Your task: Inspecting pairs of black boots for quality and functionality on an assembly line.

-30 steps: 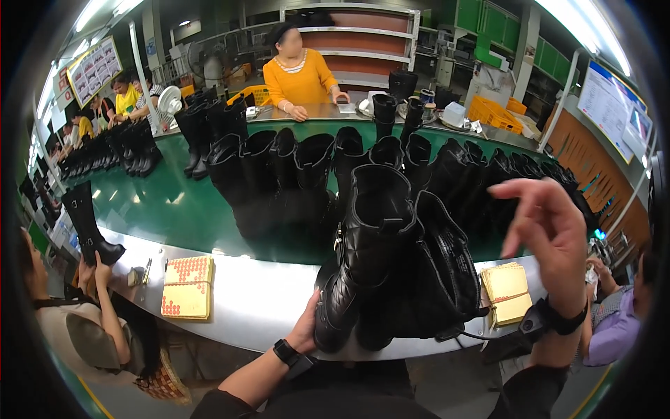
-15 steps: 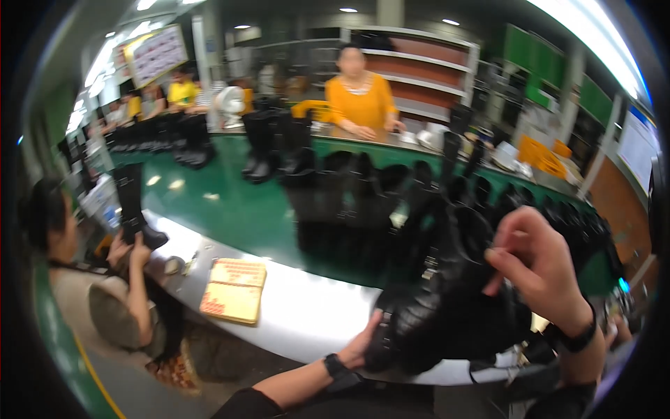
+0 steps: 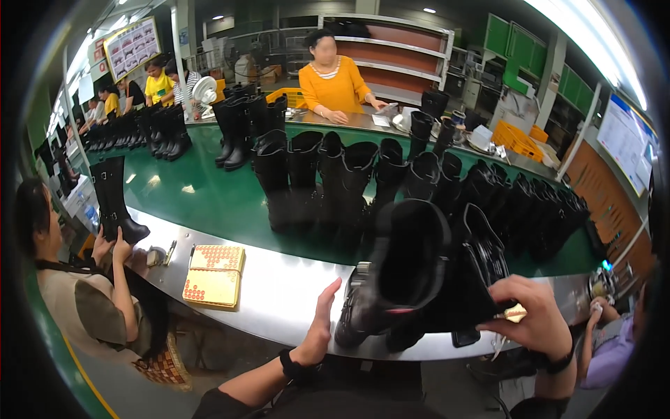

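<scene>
Two tall black boots stand close in front of me at the metal edge. The left boot (image 3: 410,255) has its wide top opening facing me and buckles on its side. Just left of it, my left hand (image 3: 315,335) is open, fingers stretched upward and holding nothing. The other boot (image 3: 483,269) leans beside it, its shaft apparently spread along the side. My right hand (image 3: 530,314) pinches that boot's black edge between thumb and fingers; the exact spot gripped is partly hidden.
Several black boots (image 3: 287,178) stand on the green belt (image 3: 209,167) beyond. A yellow card stack with red marks (image 3: 215,276) lies on the metal ledge (image 3: 279,286). At left, a co-worker (image 3: 91,293) holds a boot (image 3: 112,199); a person in orange (image 3: 338,84) stands across.
My left hand has let go of the boot's lower part and moved left. My right hand has come down onto the boot's edge. The boot's top opening now faces me.
</scene>
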A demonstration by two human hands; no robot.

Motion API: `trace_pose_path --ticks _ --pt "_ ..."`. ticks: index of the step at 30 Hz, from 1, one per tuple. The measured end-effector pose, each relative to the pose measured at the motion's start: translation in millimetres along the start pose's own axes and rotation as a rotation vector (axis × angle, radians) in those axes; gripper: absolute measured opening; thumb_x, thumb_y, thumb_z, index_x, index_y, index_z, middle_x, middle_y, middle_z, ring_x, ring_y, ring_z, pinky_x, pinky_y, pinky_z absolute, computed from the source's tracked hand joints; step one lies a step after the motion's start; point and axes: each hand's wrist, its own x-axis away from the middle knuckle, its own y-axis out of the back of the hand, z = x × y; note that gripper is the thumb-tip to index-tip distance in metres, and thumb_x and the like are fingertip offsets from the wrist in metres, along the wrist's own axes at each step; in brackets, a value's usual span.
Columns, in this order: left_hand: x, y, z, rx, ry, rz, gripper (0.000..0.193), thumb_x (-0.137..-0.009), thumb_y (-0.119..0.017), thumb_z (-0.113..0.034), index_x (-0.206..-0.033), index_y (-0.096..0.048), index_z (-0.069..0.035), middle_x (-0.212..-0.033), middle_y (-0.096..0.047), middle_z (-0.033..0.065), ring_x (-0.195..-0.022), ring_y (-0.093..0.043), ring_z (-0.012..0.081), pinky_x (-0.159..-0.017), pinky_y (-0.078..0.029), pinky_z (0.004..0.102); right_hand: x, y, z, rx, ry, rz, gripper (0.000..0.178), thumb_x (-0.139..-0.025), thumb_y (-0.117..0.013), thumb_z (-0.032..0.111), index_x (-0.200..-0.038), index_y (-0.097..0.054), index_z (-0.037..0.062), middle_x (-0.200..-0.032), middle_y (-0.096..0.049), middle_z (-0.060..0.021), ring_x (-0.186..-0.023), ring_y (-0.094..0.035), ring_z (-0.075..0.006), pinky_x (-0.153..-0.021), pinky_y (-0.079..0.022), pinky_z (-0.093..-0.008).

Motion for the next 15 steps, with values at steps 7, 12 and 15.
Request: trace_pose_path --ticks 7,12,15 --pt "-1.4 -29.0 -29.8 -0.561 0.050 0.066 0.127 -0.062 -0.090 -0.040 -0.149 -0.006 0.000 -0.147 -0.022 0.0199 -0.138 -0.025 0.0338 -0.114 -0.023 0.0438 -33.0 -31.0 17.4 -0.121 0.281 -0.070 0.026 -0.071 -0.083 0.010 -0.086 -0.065 -0.0008 -0.085 -0.064 -0.0103 -0.067 -0.063 -0.0247 -0.056 -0.050 -0.0308" --pt "-18.3 -61.0 -27.4 -0.604 -0.095 -0.053 0.114 -0.061 -0.091 -0.034 -0.145 -0.022 -0.002 -0.133 -0.041 0.0187 -0.121 -0.042 0.0330 -0.100 -0.035 0.0435 -44.3 -51.0 36.1 -0.141 0.318 -0.096 0.026 -0.074 -0.079 0.006 -0.091 -0.061 -0.0013 -0.090 -0.064 -0.0115 -0.067 -0.065 -0.0248 -0.058 -0.051 -0.0307" --pt "-27.4 -72.0 -29.8 -0.772 -0.201 -0.140 0.100 -0.063 -0.088 -0.035 -0.141 -0.034 -0.001 -0.117 -0.052 0.0130 -0.104 -0.049 0.0312 -0.086 -0.038 0.0422 -32.1 -38.5 55.6 -0.155 -0.092 -0.136 0.058 -0.077 -0.078 0.013 -0.124 -0.046 0.0030 -0.098 -0.066 -0.0160 -0.064 -0.068 -0.0232 -0.059 -0.054 -0.0309"
